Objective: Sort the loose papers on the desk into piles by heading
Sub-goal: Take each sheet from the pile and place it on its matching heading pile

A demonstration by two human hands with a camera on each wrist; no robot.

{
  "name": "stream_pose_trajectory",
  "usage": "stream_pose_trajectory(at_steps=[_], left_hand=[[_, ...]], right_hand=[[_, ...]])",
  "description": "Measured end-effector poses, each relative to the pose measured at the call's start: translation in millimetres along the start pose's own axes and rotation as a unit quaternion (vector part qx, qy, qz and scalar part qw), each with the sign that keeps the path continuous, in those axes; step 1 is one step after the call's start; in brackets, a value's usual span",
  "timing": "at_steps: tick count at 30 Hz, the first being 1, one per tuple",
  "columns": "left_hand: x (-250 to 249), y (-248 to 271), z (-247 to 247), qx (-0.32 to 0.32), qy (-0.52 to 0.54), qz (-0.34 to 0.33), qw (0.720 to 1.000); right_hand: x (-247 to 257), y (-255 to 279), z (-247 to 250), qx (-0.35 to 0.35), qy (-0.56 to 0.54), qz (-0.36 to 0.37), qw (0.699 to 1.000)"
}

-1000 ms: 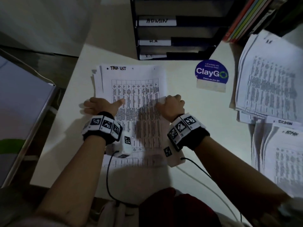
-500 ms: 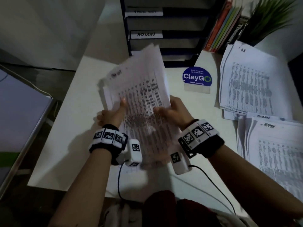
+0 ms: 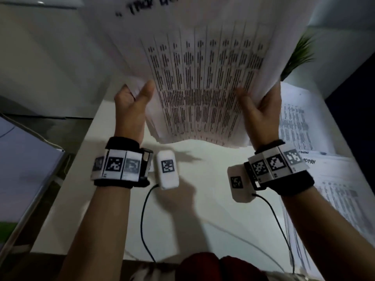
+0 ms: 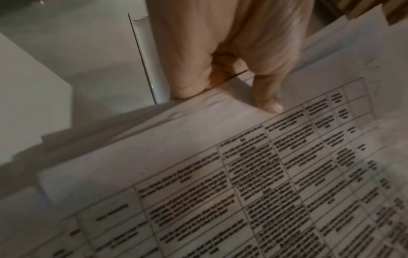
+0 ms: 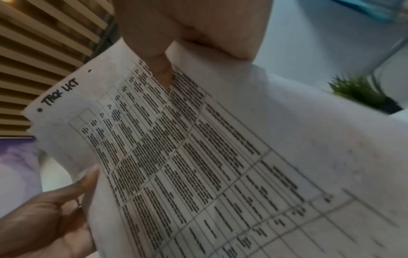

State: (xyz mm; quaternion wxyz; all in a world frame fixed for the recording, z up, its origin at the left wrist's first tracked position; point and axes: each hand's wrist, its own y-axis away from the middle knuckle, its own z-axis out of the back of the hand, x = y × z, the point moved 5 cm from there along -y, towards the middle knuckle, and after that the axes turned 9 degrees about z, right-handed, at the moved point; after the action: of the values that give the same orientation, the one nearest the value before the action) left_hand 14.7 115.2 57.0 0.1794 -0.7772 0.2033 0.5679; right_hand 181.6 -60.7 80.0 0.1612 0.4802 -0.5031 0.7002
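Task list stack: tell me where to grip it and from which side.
Grip the stack at both side edges, low down, as the left hand and right hand do now. The sheets are loose and floppy; one grip would probably let them fan.

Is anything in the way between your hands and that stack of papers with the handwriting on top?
No. The left hand and the right hand already grip the paper stack at its two sides, lifted clear of the desk. Nothing comes between.

A stack of papers (image 3: 203, 82) is held above the desk (image 3: 203, 199) between both hands; more paper piles (image 3: 324, 169) lie on the desk's right, a plant (image 3: 300, 55) beyond them.
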Motion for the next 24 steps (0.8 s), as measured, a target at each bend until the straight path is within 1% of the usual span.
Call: stream_pose_trajectory(at_steps=[2,3,5,7,8,10,12,14,15,16,18,20,22,24], left_hand=[[17,10,2,-0.002,-0.006,0.029,1.0],[27,15,3,-0.007,-0.013,0.045,0.999],[46,24,3,0.009,-0.022,0.077,0.997],[56,27,0,0.015,-0.048,0.089,0.995],[55,27,-2,0.01,-0.057,0.087,0.995],[45,25,-4,0.0,-0.052,0.069,0.996],[30,22,-7,0.004,-0.027,0.037,0.999],[23,19,-7,0.015,-0.009,0.023,1.0],[26,20,-6,0.017,-0.014,0.03,0.999],[31,22,-5,0.024,-0.026,0.043,0.998],[49,30,-4,0.044,-0.04,0.076,0.995],[62,34,-2,0.032,-0.04,0.097,0.994],[57,33,-2,0.015,-0.036,0.086,0.996],[41,29,-5,0.018,-0.034,0.044,0.998]], right_hand=[[-13,16,6,0.009,-0.019,-0.025,0.999],[-20,24,9,0.011,-0.029,-0.046,0.998],[-34,38,11,0.004,-0.04,-0.103,0.994],[-44,45,12,-0.009,-0.024,-0.142,0.99],[-45,45,12,-0.015,-0.01,-0.149,0.989],[-39,39,11,-0.033,-0.01,-0.135,0.99],[-27,28,14,-0.054,-0.028,-0.101,0.993],[-21,25,18,-0.067,-0.039,-0.073,0.994],[-23,28,18,-0.063,-0.034,-0.079,0.994],[-30,34,18,-0.052,-0.015,-0.1,0.994],[-49,52,13,-0.021,0.036,-0.159,0.986],[-63,62,11,-0.02,0.078,-0.188,0.979],[-62,58,12,-0.051,0.08,-0.177,0.98],[-51,46,13,-0.079,0.058,-0.14,0.985]])
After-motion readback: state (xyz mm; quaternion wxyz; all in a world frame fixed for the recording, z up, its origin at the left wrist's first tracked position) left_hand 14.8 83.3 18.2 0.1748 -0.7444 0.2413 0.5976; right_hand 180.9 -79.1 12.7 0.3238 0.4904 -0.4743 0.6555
